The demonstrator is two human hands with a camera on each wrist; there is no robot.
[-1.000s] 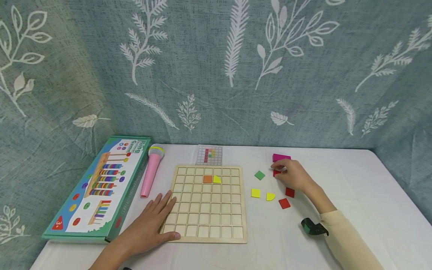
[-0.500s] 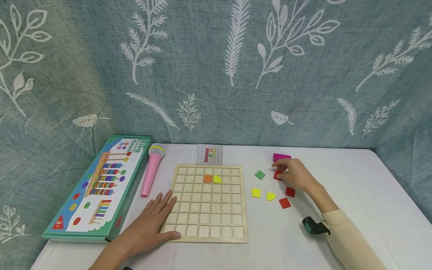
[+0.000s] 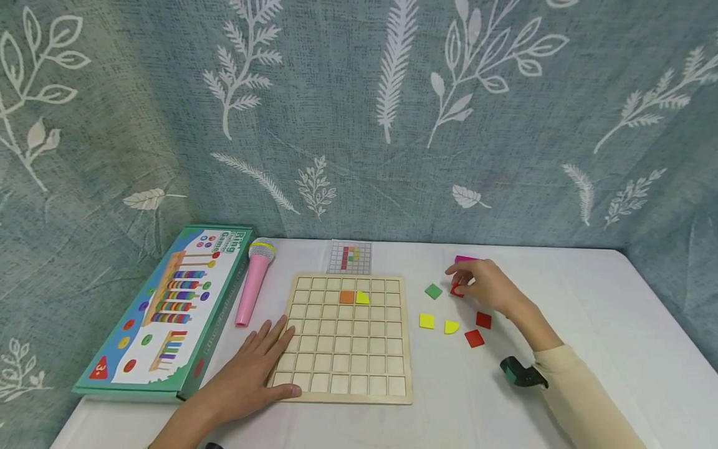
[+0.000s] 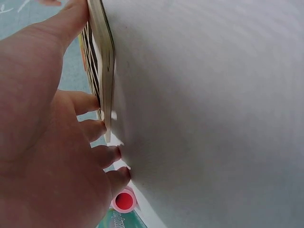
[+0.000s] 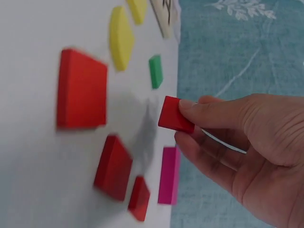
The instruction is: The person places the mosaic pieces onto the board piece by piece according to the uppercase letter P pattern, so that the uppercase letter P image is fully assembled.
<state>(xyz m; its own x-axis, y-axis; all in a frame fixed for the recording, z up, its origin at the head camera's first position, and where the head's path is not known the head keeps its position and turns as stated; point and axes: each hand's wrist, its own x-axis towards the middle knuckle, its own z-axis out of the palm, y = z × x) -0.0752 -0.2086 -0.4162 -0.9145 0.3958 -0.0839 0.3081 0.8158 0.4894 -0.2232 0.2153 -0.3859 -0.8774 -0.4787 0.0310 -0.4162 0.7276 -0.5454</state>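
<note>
My right hand [image 3: 459, 282] pinches a small red square tile [image 3: 457, 290] between thumb and fingers, just off the white table, right of the wooden grid board [image 3: 348, 368]. In the right wrist view that red tile [image 5: 174, 114] hangs clear of the table under my right hand [image 5: 186, 121]. An orange tile [image 3: 346, 297] and a yellow quarter-round tile [image 3: 363, 298] sit in the board's second row. My left hand [image 3: 263, 362] lies flat and open on the table, thumb at the board's near-left corner. In the left wrist view its fingers [image 4: 90, 102] rest against the board's edge [image 4: 105, 61].
Loose on the table: green tile [image 3: 433, 291], yellow square [image 3: 426, 320], yellow quarter-round [image 3: 451, 327], two red squares [image 3: 483, 320] [image 3: 473, 338], magenta block [image 3: 465, 258]. Pattern card [image 3: 349, 257] behind the board. Pink toy microphone [image 3: 252, 284] and ring-game box [image 3: 162, 312] at left. Curtain behind.
My right hand has taken the red tile between its fingers and raised it slightly, drifting a little left. The left hand and the board have stayed put.
</note>
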